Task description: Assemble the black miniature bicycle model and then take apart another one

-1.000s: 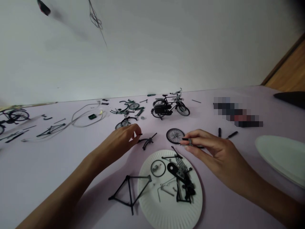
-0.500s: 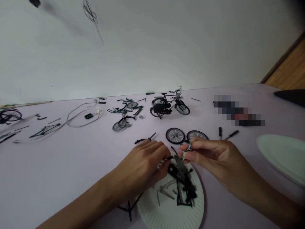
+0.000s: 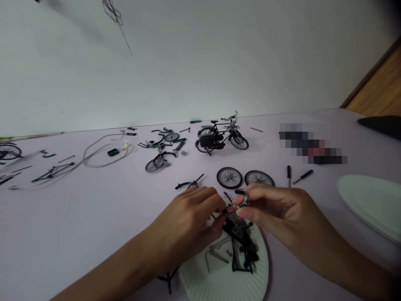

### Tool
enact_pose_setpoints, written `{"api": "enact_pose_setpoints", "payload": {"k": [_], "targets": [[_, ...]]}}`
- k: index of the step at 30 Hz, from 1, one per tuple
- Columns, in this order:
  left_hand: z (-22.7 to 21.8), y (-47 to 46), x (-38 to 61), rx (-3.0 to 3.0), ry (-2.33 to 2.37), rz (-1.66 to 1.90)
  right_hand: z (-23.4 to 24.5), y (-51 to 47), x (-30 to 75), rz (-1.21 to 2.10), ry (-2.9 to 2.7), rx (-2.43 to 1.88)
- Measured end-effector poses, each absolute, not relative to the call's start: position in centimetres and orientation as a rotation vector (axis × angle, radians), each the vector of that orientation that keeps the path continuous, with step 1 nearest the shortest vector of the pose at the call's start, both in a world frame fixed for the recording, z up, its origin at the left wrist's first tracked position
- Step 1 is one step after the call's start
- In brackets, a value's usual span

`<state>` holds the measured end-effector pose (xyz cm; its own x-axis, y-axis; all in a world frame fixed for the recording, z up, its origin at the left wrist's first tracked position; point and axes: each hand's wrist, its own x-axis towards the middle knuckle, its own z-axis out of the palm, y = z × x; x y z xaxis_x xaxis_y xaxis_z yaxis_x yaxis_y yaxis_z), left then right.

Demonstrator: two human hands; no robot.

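Observation:
Over the white plate (image 3: 216, 284), my right hand (image 3: 285, 213) pinches a small silvery model-bicycle handlebar (image 3: 242, 198) with a curved dark grip. Close by on the left, my left hand (image 3: 194, 217) has thumb and forefinger closed on a tiny dark part (image 3: 224, 211), up against the handlebar; whether the two are joined I cannot tell. Below the hands, the plate bears black parts (image 3: 244, 242) and grey pieces (image 3: 217, 253). Two spoked wheels (image 3: 229, 178) lie just beyond the plate, the right one partly behind my right hand.
An assembled black model bicycle (image 3: 216, 136) stands at the back. Green bicycle parts (image 3: 166, 140) and a thin frame (image 3: 53, 171) lie to the left, with a looped cable (image 3: 86, 154). Two small screwdrivers (image 3: 302, 177) and another white plate (image 3: 372, 205) are on the right.
My right hand has turned the handlebar, so its dark curved grip now shows. My left fingertips have shifted slightly right and down. The view has moved a little.

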<state>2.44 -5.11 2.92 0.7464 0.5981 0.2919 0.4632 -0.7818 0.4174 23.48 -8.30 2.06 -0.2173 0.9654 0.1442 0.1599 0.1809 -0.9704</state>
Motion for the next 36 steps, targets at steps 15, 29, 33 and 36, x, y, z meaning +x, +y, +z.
{"api": "enact_pose_setpoints", "payload": {"k": [15, 29, 33, 36], "targets": [[3.3, -5.0, 1.9, 2.504, 0.713, 0.546, 1.8, -8.2, 23.5, 1.312, -1.439, -1.135], [3.0, -5.2, 2.6, 1.758, 0.841, 0.920, 2.5, -7.7, 23.9, 1.310, -1.251, -1.093], [2.9, -5.3, 2.9, 1.803, 0.871, 1.012, 2.1, -7.7, 24.1, 1.329, -1.251, -1.094], [2.8, -5.2, 3.0, 1.911, 0.899, 1.078, 1.9, -7.7, 24.1, 1.348, -1.241, -1.105]]}}
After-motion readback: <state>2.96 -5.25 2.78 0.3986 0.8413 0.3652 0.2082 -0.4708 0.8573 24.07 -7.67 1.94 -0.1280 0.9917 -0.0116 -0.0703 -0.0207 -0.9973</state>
